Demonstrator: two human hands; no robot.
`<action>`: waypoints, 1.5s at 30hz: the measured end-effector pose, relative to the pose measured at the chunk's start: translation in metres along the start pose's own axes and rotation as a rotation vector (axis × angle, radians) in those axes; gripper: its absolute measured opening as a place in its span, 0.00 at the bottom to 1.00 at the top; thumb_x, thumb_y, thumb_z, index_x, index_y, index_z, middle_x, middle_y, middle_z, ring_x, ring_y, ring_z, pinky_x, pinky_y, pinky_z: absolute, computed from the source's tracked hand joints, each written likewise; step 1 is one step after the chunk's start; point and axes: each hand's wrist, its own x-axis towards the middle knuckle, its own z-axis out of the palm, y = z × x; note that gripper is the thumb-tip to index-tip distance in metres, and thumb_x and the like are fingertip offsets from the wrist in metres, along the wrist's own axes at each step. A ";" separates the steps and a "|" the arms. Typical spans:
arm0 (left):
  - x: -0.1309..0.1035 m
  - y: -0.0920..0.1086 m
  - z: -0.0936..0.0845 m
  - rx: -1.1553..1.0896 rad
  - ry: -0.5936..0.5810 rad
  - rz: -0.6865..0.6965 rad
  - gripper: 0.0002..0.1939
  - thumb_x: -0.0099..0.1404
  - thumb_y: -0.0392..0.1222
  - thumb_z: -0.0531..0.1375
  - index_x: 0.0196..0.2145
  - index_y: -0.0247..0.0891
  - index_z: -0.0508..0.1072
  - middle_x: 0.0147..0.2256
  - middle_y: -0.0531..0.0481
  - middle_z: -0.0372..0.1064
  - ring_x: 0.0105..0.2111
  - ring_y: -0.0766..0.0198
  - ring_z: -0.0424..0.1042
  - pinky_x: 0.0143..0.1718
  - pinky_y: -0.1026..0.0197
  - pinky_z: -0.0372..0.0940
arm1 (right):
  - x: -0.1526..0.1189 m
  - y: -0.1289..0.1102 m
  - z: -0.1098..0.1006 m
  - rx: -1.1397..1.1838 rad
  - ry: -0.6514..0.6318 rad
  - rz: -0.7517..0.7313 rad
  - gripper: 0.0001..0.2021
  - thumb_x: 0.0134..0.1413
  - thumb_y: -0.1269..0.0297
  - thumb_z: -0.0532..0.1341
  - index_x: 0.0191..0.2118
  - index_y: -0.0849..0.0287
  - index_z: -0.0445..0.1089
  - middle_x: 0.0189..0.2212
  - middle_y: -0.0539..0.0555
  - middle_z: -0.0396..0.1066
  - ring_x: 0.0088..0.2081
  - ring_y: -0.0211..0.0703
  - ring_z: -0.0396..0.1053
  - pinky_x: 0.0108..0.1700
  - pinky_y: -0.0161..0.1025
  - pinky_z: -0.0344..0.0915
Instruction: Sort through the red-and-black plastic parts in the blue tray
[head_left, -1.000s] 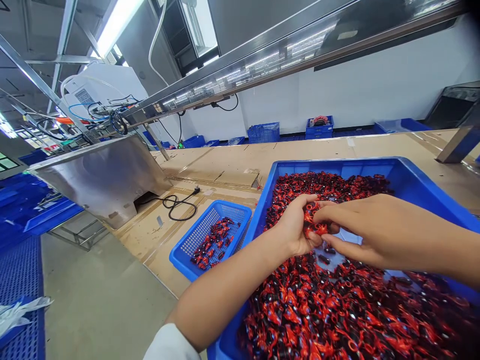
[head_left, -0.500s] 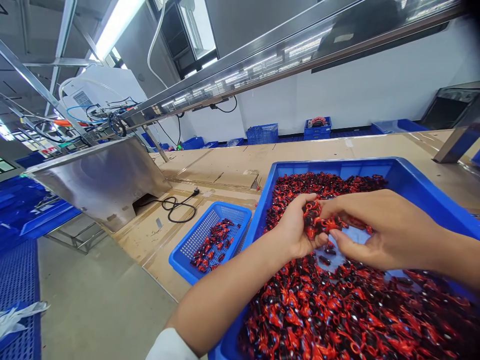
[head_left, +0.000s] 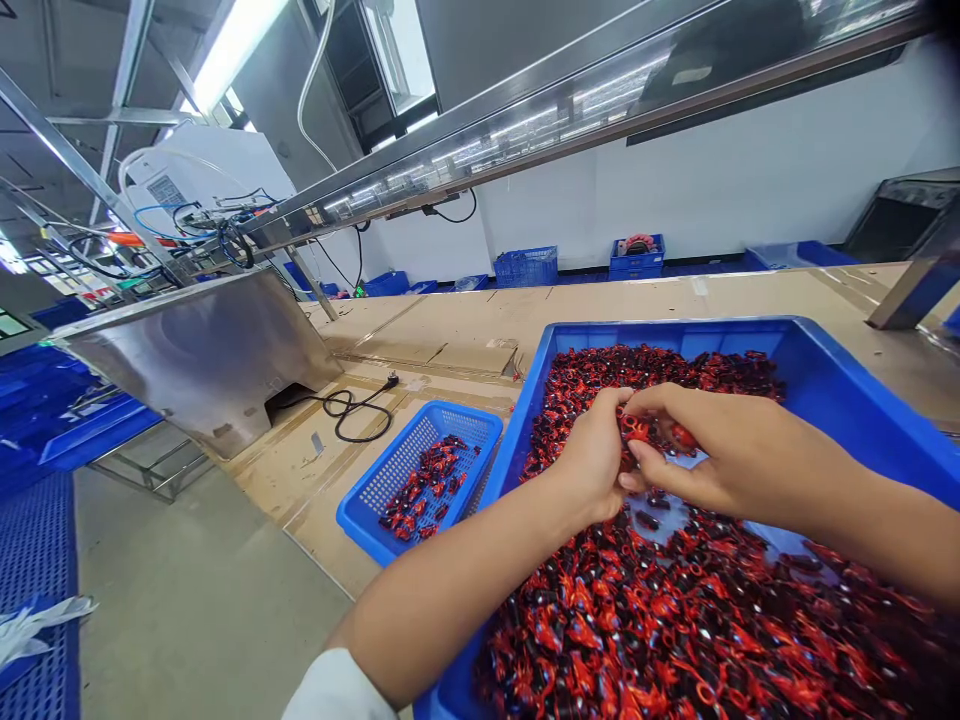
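A large blue bin (head_left: 825,370) in front of me is heaped with small red and black parts (head_left: 675,620). My left hand (head_left: 592,460) and my right hand (head_left: 705,450) meet above the middle of the heap, fingertips touching. Between them they pinch a small clump of the red and black parts (head_left: 649,432). A patch of bare blue bin floor shows just below my hands. To the left of the bin sits a small blue mesh basket (head_left: 390,470) holding a few of the same parts.
Brown cardboard (head_left: 450,330) covers the long bench. A steel hood (head_left: 202,350) stands at the left with a black power cord (head_left: 352,405) beside it. Blue crates (head_left: 527,265) line the far white wall. A steel rail runs overhead.
My hands have drawn closer together and shifted slightly up and left over the bin. The clump of parts is now more enclosed by my fingers.
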 end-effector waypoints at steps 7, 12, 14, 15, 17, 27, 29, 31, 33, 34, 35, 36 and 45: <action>0.002 -0.006 0.000 0.087 0.045 0.145 0.13 0.74 0.50 0.57 0.34 0.43 0.66 0.21 0.58 0.56 0.14 0.70 0.52 0.14 0.69 0.43 | -0.002 -0.015 0.013 -0.095 0.128 0.075 0.17 0.73 0.61 0.57 0.57 0.56 0.79 0.42 0.58 0.88 0.34 0.55 0.85 0.31 0.46 0.73; 0.002 -0.005 -0.003 0.024 -0.002 0.125 0.12 0.74 0.50 0.58 0.35 0.41 0.68 0.25 0.57 0.59 0.17 0.71 0.54 0.14 0.70 0.45 | 0.006 -0.010 0.011 0.194 0.129 0.259 0.13 0.74 0.55 0.59 0.49 0.52 0.79 0.38 0.57 0.86 0.34 0.53 0.83 0.37 0.46 0.75; 0.002 -0.001 -0.005 -0.050 -0.051 0.066 0.11 0.75 0.49 0.59 0.36 0.40 0.69 0.28 0.55 0.62 0.19 0.72 0.57 0.15 0.72 0.43 | 0.012 -0.007 0.003 0.463 0.141 0.440 0.11 0.73 0.51 0.60 0.45 0.51 0.75 0.29 0.53 0.79 0.26 0.48 0.76 0.30 0.43 0.71; 0.002 0.001 -0.006 -0.086 -0.075 0.024 0.11 0.75 0.49 0.59 0.37 0.39 0.70 0.29 0.54 0.63 0.19 0.73 0.57 0.14 0.72 0.42 | 0.016 -0.006 -0.002 0.634 0.134 0.514 0.12 0.74 0.50 0.59 0.44 0.50 0.73 0.24 0.49 0.72 0.22 0.45 0.69 0.25 0.42 0.66; 0.002 0.005 -0.007 -0.144 -0.110 -0.050 0.12 0.76 0.48 0.58 0.37 0.38 0.71 0.29 0.54 0.62 0.18 0.73 0.57 0.14 0.73 0.41 | 0.022 -0.005 -0.013 0.966 0.068 0.563 0.14 0.77 0.49 0.52 0.39 0.48 0.65 0.19 0.45 0.57 0.17 0.42 0.53 0.18 0.41 0.57; -0.002 0.007 -0.006 -0.157 -0.140 -0.109 0.16 0.80 0.48 0.55 0.36 0.37 0.71 0.28 0.55 0.63 0.17 0.74 0.60 0.12 0.74 0.42 | 0.023 -0.012 -0.025 1.462 -0.019 0.621 0.14 0.74 0.50 0.54 0.35 0.49 0.60 0.24 0.45 0.49 0.20 0.40 0.41 0.21 0.40 0.45; -0.002 0.007 -0.006 -0.147 -0.150 -0.117 0.18 0.82 0.48 0.53 0.36 0.37 0.70 0.28 0.55 0.63 0.17 0.75 0.59 0.12 0.74 0.42 | 0.022 -0.011 -0.023 1.447 0.001 0.651 0.13 0.74 0.50 0.55 0.36 0.49 0.62 0.24 0.45 0.50 0.21 0.40 0.42 0.21 0.40 0.46; -0.002 0.007 -0.006 -0.145 -0.162 -0.125 0.18 0.82 0.48 0.53 0.35 0.37 0.70 0.27 0.55 0.62 0.17 0.74 0.59 0.12 0.74 0.42 | 0.022 -0.009 -0.022 1.466 0.008 0.665 0.13 0.74 0.50 0.56 0.37 0.49 0.63 0.25 0.45 0.49 0.21 0.40 0.42 0.21 0.40 0.45; -0.001 0.007 -0.007 -0.145 -0.168 -0.130 0.18 0.82 0.48 0.53 0.34 0.37 0.70 0.27 0.55 0.61 0.18 0.74 0.59 0.12 0.74 0.42 | 0.023 -0.008 -0.023 1.535 0.008 0.654 0.12 0.74 0.51 0.57 0.37 0.49 0.65 0.25 0.44 0.48 0.21 0.40 0.39 0.21 0.40 0.44; 0.000 0.007 -0.007 -0.142 -0.170 -0.130 0.18 0.82 0.48 0.53 0.34 0.37 0.70 0.27 0.55 0.61 0.18 0.74 0.59 0.13 0.74 0.42 | 0.024 -0.008 -0.023 1.572 0.007 0.647 0.11 0.74 0.52 0.57 0.37 0.49 0.65 0.25 0.44 0.48 0.22 0.40 0.38 0.20 0.40 0.43; 0.001 0.006 -0.008 -0.137 -0.171 -0.128 0.18 0.81 0.48 0.53 0.34 0.37 0.70 0.27 0.55 0.61 0.18 0.74 0.59 0.13 0.74 0.42 | 0.024 -0.008 -0.023 1.604 0.006 0.639 0.11 0.73 0.53 0.58 0.37 0.49 0.65 0.24 0.44 0.47 0.22 0.40 0.37 0.20 0.40 0.42; 0.001 0.005 -0.009 -0.133 -0.170 -0.126 0.18 0.81 0.48 0.53 0.34 0.37 0.70 0.27 0.55 0.61 0.18 0.74 0.59 0.13 0.74 0.42 | 0.024 -0.008 -0.023 1.623 0.003 0.634 0.11 0.73 0.53 0.58 0.37 0.49 0.66 0.24 0.44 0.47 0.22 0.40 0.37 0.20 0.40 0.42; 0.004 0.004 -0.010 -0.126 -0.161 -0.132 0.15 0.77 0.49 0.58 0.37 0.36 0.73 0.29 0.52 0.65 0.19 0.74 0.58 0.14 0.73 0.40 | 0.021 -0.008 -0.022 1.511 0.009 0.603 0.11 0.72 0.50 0.60 0.39 0.49 0.66 0.26 0.46 0.54 0.21 0.38 0.47 0.22 0.40 0.45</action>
